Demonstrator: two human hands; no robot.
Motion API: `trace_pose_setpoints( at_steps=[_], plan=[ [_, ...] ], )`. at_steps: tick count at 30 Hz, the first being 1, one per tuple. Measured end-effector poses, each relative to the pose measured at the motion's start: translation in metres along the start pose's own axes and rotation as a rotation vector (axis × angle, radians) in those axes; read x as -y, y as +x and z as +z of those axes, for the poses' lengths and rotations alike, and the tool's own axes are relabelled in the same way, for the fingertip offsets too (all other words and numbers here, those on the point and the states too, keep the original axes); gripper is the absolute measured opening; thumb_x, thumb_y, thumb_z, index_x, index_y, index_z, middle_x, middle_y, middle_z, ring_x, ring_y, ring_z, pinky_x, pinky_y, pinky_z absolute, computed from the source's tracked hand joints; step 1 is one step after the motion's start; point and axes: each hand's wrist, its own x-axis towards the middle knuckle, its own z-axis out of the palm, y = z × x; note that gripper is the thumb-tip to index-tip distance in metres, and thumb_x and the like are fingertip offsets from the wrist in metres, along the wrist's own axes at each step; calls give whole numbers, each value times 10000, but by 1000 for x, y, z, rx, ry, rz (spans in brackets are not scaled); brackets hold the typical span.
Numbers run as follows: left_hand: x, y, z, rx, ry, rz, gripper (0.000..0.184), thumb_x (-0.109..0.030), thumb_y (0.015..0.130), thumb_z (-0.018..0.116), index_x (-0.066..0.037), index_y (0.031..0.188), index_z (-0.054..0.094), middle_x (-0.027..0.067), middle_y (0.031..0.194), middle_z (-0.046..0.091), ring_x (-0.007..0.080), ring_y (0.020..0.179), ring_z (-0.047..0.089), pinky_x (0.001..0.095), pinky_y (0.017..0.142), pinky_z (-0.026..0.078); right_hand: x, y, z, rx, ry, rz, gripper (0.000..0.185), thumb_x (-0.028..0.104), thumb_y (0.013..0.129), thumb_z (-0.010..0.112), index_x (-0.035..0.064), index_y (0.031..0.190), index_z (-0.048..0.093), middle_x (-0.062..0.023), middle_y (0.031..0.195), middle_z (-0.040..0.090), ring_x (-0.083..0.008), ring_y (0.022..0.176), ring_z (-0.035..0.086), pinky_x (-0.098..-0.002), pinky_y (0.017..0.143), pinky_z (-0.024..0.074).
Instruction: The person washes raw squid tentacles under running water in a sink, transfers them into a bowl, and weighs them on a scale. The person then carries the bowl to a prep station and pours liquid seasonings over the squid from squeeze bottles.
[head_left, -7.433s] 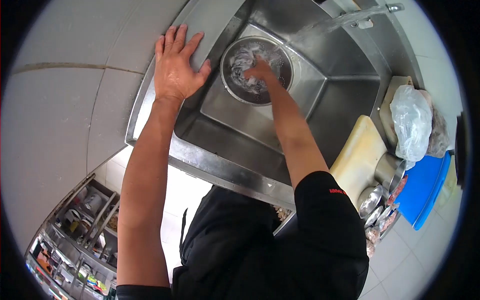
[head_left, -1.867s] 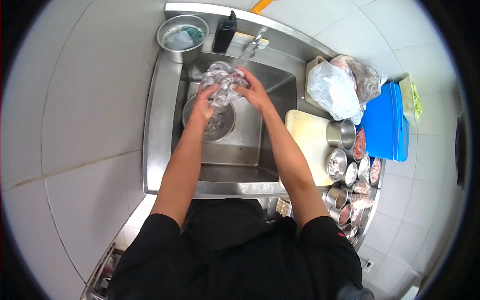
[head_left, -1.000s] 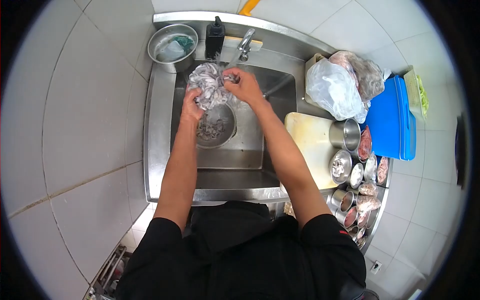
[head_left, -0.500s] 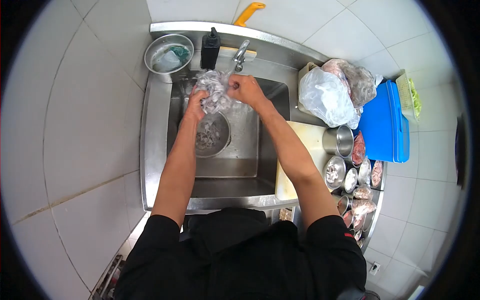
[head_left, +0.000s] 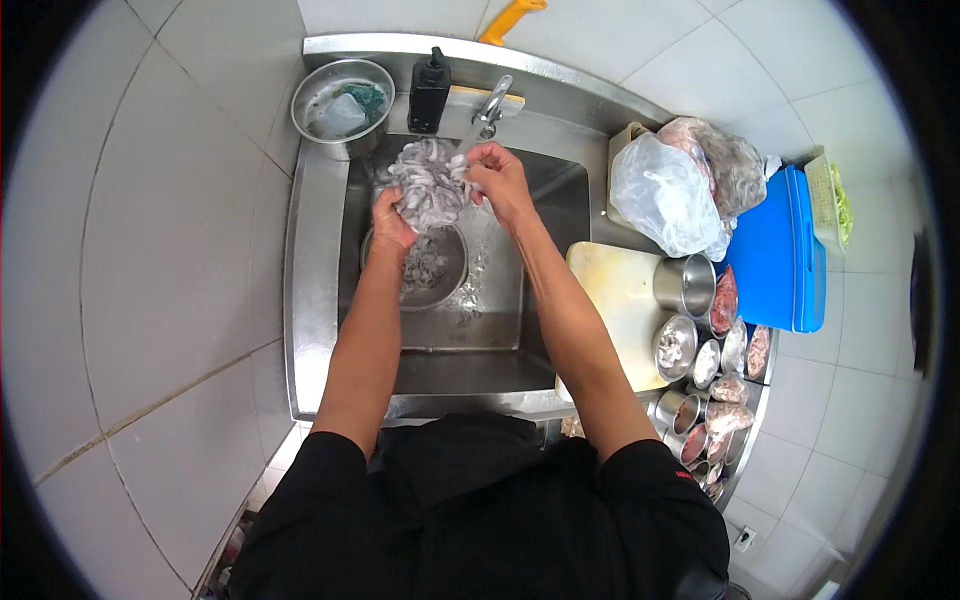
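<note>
A large clump of pale grey, curled seafood strips (head_left: 430, 182), their exact kind unclear, is held above the sink (head_left: 490, 334). My left hand (head_left: 393, 220) grips the clump's lower left side, thumb over it and the other fingers mostly hidden. At its right side, near the tap (head_left: 493, 105), my right hand (head_left: 497, 182) pinches a few of the pale strips between curled fingers. Below, a round metal bowl (head_left: 462, 262) rests in the sink with more grey strips and water in it, partly covered from view by the clump.
A metal pot (head_left: 345, 148) and a black pump bottle (head_left: 429, 95) stand behind the sink. To the right lie a white cutting board (head_left: 610, 290), a metal container (head_left: 686, 286), several food bowls, plastic bags (head_left: 660, 195) and a blue box (head_left: 765, 265).
My right hand has turned and its fingers have opened somewhat around strips at the clump's edge. My left hand has shifted slightly lower on the clump. Splashing water now shows in the sink.
</note>
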Motion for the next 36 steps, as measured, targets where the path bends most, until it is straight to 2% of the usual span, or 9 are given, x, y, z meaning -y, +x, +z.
trace_pose_setpoints(
  at_steps=[5,11,14,18,20,23,26,30,36],
  plan=[
    [-10,6,-10,-16,118,-8,580,-254,656,581,8,1171,535,149,1097,610,313,1016,596,453,937,466,14,-8,8,103,-714,-96,275,71,738,647,-24,990,590,-67,714,621,-114,499,553,-262,460,459],
    [-13,8,-8,-25,241,-29,543,-187,651,581,-2,1160,540,123,1063,619,276,949,619,418,880,505,9,10,0,91,-879,7,366,207,644,717,40,950,605,-139,779,647,-219,596,622,-335,603,499],
    [-10,8,-2,7,266,43,538,-152,640,585,-7,1156,542,117,1048,622,272,937,623,416,860,516,-2,11,3,-48,-1005,-109,346,213,613,705,33,884,586,-147,728,635,-255,637,630,-360,633,496],
    [-8,12,-20,-17,262,14,549,-143,627,591,-6,1157,539,118,1042,623,277,939,621,426,873,509,-26,16,-6,-73,-1000,-471,283,120,653,667,14,899,574,-133,652,611,-185,458,572,-331,472,474],
    [-8,-1,2,-59,230,19,555,-153,629,584,-4,1162,537,124,1048,623,285,947,619,434,890,501,-20,15,-5,-84,-915,-100,288,109,649,661,14,908,580,-103,652,602,-168,534,594,-311,476,485],
    [-7,4,-14,-6,102,-32,569,-177,633,588,-3,1171,534,132,1065,621,295,966,616,443,905,493,-6,9,0,46,-768,7,285,83,678,654,14,947,588,-90,743,609,-163,669,613,-300,501,519],
    [-17,0,-6,-76,170,-18,580,-201,640,584,-1,1181,529,140,1083,617,301,984,611,449,914,488,2,9,-2,127,-474,22,256,84,684,665,11,923,606,-109,818,624,-178,665,618,-299,465,516],
    [-24,1,5,-23,196,-3,586,-201,639,580,3,1186,522,142,1092,614,303,993,608,448,921,484,14,11,7,101,-460,104,244,93,708,671,-13,913,593,-124,884,616,-210,684,624,-309,483,548],
    [-16,0,6,58,107,12,569,-161,640,563,3,1183,520,140,1082,614,298,991,608,440,920,486,7,16,14,26,-588,16,319,175,664,718,-25,880,593,-118,723,623,-191,553,607,-317,445,519]
  ],
)
